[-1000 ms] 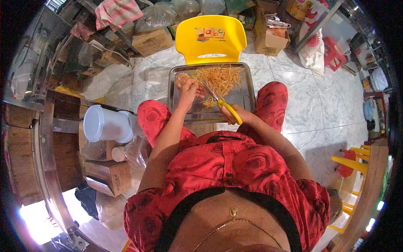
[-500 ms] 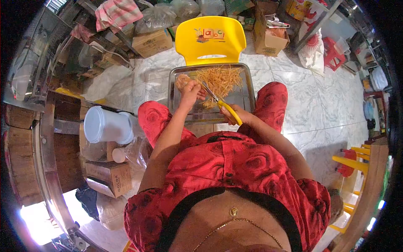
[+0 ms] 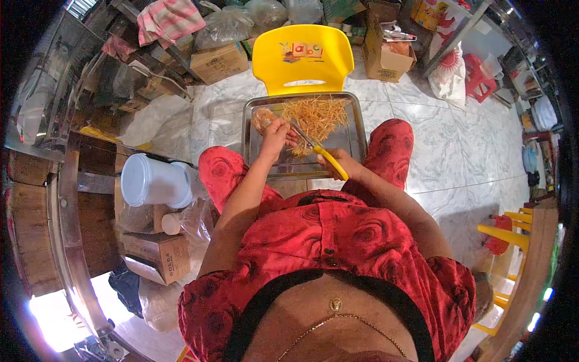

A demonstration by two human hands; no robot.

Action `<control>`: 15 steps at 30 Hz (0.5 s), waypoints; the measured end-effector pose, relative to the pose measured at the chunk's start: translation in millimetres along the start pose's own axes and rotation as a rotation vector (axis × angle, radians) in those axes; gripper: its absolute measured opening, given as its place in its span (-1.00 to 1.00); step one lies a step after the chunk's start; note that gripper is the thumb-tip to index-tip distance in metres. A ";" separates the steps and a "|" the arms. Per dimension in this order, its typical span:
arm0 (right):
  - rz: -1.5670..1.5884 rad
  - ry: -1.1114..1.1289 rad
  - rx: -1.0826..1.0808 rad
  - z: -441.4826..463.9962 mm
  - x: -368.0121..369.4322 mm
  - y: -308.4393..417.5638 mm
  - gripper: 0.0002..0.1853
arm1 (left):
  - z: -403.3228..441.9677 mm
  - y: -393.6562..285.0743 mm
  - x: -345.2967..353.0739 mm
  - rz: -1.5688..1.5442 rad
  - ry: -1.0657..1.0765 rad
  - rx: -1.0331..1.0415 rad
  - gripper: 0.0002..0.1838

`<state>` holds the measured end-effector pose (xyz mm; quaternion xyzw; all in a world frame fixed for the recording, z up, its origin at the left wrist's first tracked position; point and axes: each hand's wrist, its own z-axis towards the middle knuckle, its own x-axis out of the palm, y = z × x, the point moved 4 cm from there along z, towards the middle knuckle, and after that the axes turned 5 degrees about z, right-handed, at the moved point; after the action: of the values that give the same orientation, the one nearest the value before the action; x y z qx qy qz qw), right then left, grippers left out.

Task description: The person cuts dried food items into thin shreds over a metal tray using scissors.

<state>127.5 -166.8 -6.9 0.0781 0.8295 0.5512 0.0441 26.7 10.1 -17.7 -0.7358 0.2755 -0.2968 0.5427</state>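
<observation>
In the head view my right hand point(image 3: 344, 161) is closed on the yellow handles of a pair of scissors point(image 3: 331, 161). The metal blades point up and left, reaching the fingertips of my left hand point(image 3: 275, 135). That hand is in a pinch; what lies between its fingers is too small to make out. Just beyond it, a pinkish-brown lump point(image 3: 262, 117) sits at the tray's left side. A loose heap of thin, straw-coloured strips point(image 3: 316, 117) is spread on the metal tray point(image 3: 357, 120), partly under the blades.
The tray rests in front of a yellow chair back point(image 3: 301, 54), between my knees. A white bucket point(image 3: 143, 180) and a cardboard box point(image 3: 158, 256) stand to my left. More boxes and plastic bags line the far side. Yellow chair legs point(image 3: 503, 235) are at the right.
My left hand has shifted very slightly right, and the scissor tips sit a little lower by its fingers. My right hand keeps its grip on the scissors.
</observation>
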 end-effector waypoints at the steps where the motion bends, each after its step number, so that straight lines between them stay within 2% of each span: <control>1: 0.000 0.000 -0.001 2.6 -1.6 -3.9 -0.59 | -0.4 -0.6 0.1 -0.028 0.009 -0.005 -0.85; 7: -0.007 0.010 0.046 -0.9 3.3 -5.0 -0.59 | -1.1 1.3 0.4 0.016 0.045 -0.013 -0.87; 12: 0.187 0.118 0.063 5.2 5.0 -13.7 -0.58 | -6.0 3.0 11.3 -0.029 0.121 -0.043 -0.87; 15: 0.053 0.024 0.079 0.0 3.4 -8.3 -0.58 | -3.8 4.3 10.8 -0.021 0.123 -0.053 -0.87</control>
<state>123.5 -169.3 -14.5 0.0950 0.8487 0.5200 0.0163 30.8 -1.3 -19.5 -0.7333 0.3081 -0.3398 0.5020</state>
